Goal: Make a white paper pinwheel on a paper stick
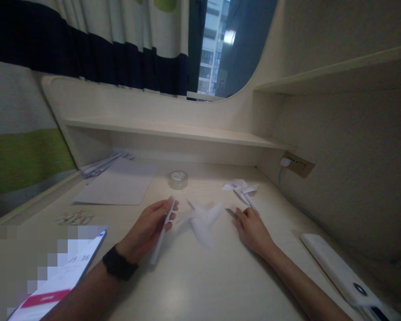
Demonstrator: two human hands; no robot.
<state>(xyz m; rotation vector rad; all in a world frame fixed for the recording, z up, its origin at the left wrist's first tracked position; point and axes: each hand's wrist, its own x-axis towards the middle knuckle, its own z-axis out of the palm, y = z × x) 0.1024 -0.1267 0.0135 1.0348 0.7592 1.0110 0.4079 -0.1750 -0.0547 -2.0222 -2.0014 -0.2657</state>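
**Two hands at a desk, left holding a paper stick, blurred pinwheel between them**

The left hand (150,229) is gripping a white rolled paper stick (162,234), fingers curled round its upper part, thumb pressing against it; the stick is slanting down toward the desk (200,285). A black wristband (118,263) is sitting on that wrist. The right hand (252,229) is lying low on the desk, fingers pointing away from the camera; cannot tell whether it is pinching anything, though a small dark object (231,213) is lying right at its fingertips. Between the two hands a white paper pinwheel (202,220) is showing up motion-blurred, just above or on the desk, touching neither hand as far as can be seen. A second, sharp paper pinwheel (241,189) is lying just beyond the right hand. A roll of clear tape (178,179) is standing further back, a sheet of paper (118,187) to its left. A phone (58,281) is lying at the lower left, a white flat device (341,272) at the lower right near the wall.
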